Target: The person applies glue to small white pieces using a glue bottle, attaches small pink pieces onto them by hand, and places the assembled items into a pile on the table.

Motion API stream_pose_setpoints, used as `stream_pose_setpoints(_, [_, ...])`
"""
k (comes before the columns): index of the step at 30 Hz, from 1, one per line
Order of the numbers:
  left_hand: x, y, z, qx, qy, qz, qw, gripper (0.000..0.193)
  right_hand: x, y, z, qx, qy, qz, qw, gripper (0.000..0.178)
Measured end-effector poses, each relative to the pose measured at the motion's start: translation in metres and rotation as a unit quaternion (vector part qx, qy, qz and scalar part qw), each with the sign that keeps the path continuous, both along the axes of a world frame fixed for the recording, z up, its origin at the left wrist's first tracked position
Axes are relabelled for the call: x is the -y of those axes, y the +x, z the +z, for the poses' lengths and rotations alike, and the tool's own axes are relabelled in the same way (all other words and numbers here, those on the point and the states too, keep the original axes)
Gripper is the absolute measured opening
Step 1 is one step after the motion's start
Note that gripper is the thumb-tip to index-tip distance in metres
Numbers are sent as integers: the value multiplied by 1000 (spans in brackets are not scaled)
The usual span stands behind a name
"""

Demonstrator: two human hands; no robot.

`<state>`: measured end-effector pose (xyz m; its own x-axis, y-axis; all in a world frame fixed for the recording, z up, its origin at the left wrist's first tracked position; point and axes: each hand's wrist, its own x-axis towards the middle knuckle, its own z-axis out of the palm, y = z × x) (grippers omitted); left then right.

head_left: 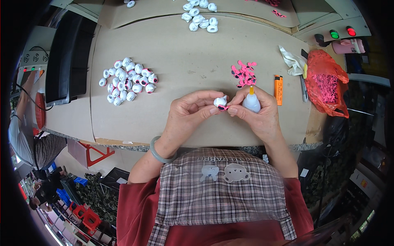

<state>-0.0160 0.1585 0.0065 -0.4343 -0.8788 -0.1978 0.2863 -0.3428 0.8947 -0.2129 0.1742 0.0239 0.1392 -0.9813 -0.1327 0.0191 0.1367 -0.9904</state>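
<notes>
My left hand (189, 110) pinches a small white cat-eared piece (220, 101) between thumb and fingertips, above the table. On its near side sits a pair of tiny pink sunglasses (223, 108) with dark lenses, touched by the thumb and index finger of my right hand (259, 112). That same hand also grips a whitish squeeze bottle (251, 103), its yellow tip pointing away from me. Just beyond the right hand lies a loose pile of pink sunglasses (243, 74). To the left is a cluster of white pieces (128, 80), several showing pink sunglasses.
More white pieces (199, 18) lie at the far middle of the table (180, 53). On the right are an orange strip-shaped packet (278, 90), a crumpled tissue (292, 60) and a red plastic bag (318, 102) of pink pieces. A black tray (69, 61) stands at left.
</notes>
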Motion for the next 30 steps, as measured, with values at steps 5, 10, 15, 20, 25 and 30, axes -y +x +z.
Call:
stream_pose_setpoints(5, [0,0,1,-4,0,-10,1000,31,-1,-1,-1,-21,13,-13,1000,14])
stream_pose_setpoints(10, [0,0,2,18,-45,-7,999,30,-2,1,-3,-60,22,-24,998,14])
stream_pose_setpoints(15, [1,-4,-2,80,-157,13,984,31,-4,11,-3,-145,-48,-73,986,14])
stream_pose_setpoints(20, [-3,-9,-2,145,-213,58,964,31,-6,15,-3,-162,-87,-94,978,15])
stream_pose_setpoints(25, [-4,-11,-2,204,-287,68,933,30,-7,13,-7,-169,-93,-96,976,17])
stream_pose_setpoints(30, [-4,-13,-5,144,-229,69,960,29,-7,14,-8,-188,-121,-106,969,19])
